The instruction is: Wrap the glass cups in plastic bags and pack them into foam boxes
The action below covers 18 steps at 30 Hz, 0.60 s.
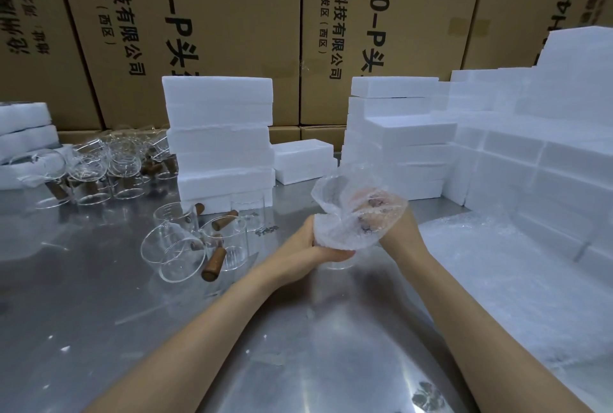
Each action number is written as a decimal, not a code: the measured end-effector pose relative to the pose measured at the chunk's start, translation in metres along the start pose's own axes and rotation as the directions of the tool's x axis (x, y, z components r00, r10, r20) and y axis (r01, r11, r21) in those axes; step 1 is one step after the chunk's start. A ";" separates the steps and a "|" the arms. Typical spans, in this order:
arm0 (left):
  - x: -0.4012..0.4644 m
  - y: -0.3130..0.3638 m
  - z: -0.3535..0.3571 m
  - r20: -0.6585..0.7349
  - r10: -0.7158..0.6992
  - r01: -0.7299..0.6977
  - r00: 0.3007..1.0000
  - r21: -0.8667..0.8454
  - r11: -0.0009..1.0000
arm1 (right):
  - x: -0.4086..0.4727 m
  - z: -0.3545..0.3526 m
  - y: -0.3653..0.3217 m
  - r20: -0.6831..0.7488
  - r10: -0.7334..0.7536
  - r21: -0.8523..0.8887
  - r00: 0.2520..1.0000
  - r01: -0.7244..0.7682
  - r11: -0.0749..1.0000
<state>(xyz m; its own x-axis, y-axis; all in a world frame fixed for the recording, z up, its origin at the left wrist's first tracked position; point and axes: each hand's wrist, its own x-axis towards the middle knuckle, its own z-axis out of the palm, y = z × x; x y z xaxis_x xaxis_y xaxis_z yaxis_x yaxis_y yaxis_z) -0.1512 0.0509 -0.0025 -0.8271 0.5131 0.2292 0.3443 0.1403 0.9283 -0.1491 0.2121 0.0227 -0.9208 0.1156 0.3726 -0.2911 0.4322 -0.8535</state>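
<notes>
Here, hands (341, 233) around bagged cup (345, 213)

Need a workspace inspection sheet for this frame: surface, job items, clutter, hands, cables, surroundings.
Surface: metal table, scattered white crumbs.
Job's things: bubble bag held mid-table; glass cups with wooden handles lying at left; foam boxes stacked behind and at right.
Clutter: bubble bags pile at right.
Hands: left hand grips the bag's lower end; right hand is inside the bag.
Cables: nothing seen.
Surroundings: cardboard cartons behind.
</notes>
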 end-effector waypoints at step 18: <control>0.003 0.004 0.000 -0.279 -0.113 0.051 0.954 -0.219 0.974 | -0.015 0.011 -0.016 0.097 -0.066 -0.185 0.993 0.083 0.979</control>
<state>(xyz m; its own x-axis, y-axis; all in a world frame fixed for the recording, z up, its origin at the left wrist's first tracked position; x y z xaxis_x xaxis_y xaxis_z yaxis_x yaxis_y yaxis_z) -0.1527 0.0530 0.0016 -0.9514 0.2377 0.1956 0.1958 -0.0230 0.9804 -0.1338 0.1934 0.0268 -0.9203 -0.0004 0.3913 -0.3138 0.5983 -0.7373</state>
